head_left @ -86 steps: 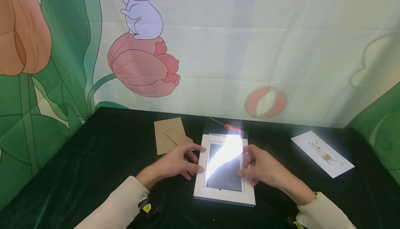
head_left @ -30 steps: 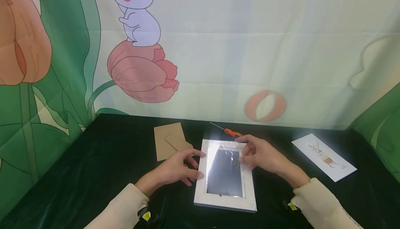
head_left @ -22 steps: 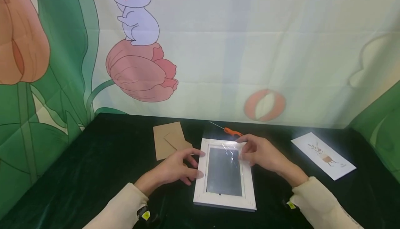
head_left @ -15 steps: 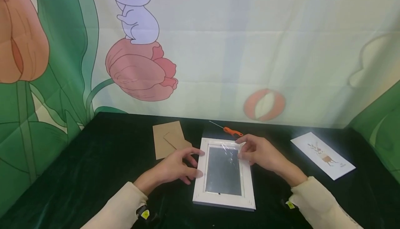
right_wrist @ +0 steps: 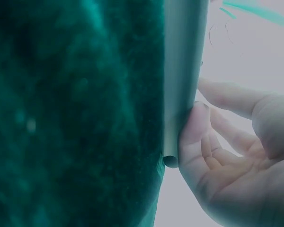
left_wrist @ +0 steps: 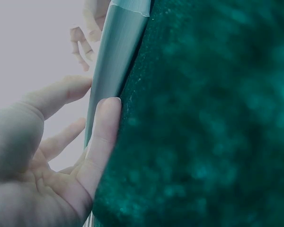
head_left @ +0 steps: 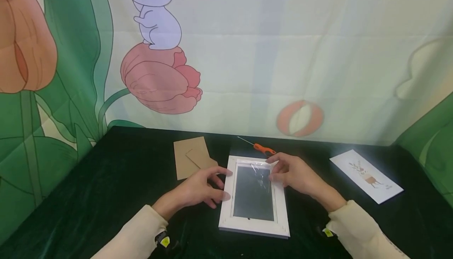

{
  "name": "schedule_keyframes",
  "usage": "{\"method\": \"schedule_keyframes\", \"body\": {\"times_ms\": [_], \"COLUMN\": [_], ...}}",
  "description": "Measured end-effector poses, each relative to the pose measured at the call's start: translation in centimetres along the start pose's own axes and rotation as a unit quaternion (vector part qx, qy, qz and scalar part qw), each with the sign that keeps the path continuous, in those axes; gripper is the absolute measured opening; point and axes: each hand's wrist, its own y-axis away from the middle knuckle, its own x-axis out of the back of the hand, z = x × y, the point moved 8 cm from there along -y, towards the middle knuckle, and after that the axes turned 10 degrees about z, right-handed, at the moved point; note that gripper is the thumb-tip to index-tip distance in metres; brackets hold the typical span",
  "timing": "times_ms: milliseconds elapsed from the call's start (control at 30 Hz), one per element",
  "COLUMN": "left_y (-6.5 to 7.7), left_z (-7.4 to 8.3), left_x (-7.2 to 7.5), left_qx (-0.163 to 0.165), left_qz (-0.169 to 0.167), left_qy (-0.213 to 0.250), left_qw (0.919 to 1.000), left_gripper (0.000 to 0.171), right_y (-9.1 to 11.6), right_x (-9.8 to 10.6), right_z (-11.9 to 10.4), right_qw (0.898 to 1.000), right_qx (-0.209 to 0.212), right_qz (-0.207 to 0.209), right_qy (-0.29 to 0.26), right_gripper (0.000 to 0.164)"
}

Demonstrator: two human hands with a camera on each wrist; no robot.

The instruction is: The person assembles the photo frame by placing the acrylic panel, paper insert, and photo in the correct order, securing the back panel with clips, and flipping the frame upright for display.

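A white picture frame point(head_left: 226, 212) lies flat on the dark green cloth, a dark panel point(head_left: 253, 196) showing in its opening. A clear plastic sheet point(head_left: 260, 171) with bright creases covers the opening's upper part. My left hand point(head_left: 195, 187) holds the frame's left rail, thumb and index finger spread along it; the left wrist view shows a fingertip against the frame's side point(left_wrist: 114, 52). At the upper right rail my right hand point(head_left: 299, 174) grips the frame with thumb and fingers, close to the sheet's edge. Whether it also pinches the sheet, I cannot tell.
An orange-handled screwdriver point(head_left: 262, 148) lies behind the frame. Brown boards point(head_left: 189, 149) sit behind my left hand. A white card with a printed plant drawing point(head_left: 364, 176) lies at the right. A patterned curtain point(head_left: 226, 54) hangs along the table's back edge.
My right hand has moved up from the middle of the frame's right side to its upper right corner. Strong glare has left the plastic sheet. The left hand stays in place.
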Motion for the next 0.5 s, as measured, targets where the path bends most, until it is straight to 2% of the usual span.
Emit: {"method": "schedule_keyframes", "body": {"times_ms": [500], "left_y": [0.05], "left_z": [0.09], "left_x": [0.00], "left_qx": [0.003], "left_qz": [0.006], "left_qy": [-0.005], "left_qw": [1.0000], "left_gripper": [0.064], "right_y": [-0.08], "right_x": [-0.29], "right_z": [0.32], "right_qw": [0.999], "right_qx": [-0.007], "right_qz": [0.010], "right_qy": [0.031], "right_gripper": [0.043]}}
